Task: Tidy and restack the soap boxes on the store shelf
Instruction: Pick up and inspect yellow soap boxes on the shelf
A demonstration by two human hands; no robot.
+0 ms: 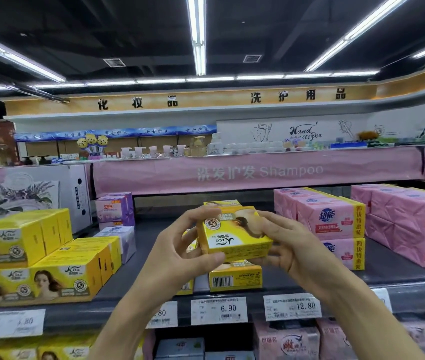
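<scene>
I hold one small yellow soap box (234, 233) in front of the shelf, its print upside down. My left hand (180, 250) grips its left side and my right hand (289, 245) supports its right side and underside. Directly below it a second yellow soap box (235, 278) sits on the dark shelf (400, 274), barcode facing me. Another yellow box (221, 203) shows just behind the held one. A stack of larger yellow soap boxes (40, 258) stands at the left of the shelf.
Pink wrapped soap packs (333, 216) and more pink soap bundles (413, 224) fill the shelf's right side. Purple soap boxes (115, 209) stand behind the yellow stack. Price tags (219, 310) line the shelf edge. A pink shampoo banner (258, 172) hangs above. More soap boxes sit on the shelf below.
</scene>
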